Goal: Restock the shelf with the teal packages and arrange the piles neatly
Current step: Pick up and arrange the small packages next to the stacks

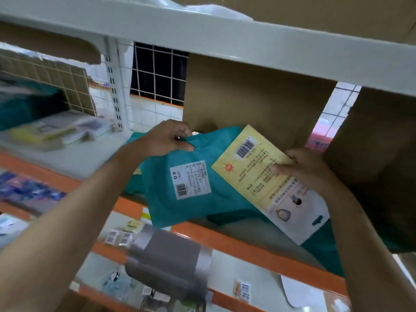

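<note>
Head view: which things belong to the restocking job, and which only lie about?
Job: teal package, held by left hand; shelf; right hand.
Lying about: yellow packet in the right hand; cardboard box; grey bundle; barcode labels.

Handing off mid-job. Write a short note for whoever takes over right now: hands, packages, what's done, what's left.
Left hand: grips the top edge of the teal package, which is tilted and overhangs the orange shelf edge.
Right hand: pinches the yellow package lying across the teal one.
More teal packages lie underneath, in front of the cardboard box.
Done: teal stock is on the shelf.
Left: probably move the yellow package off and square the pile.
</note>
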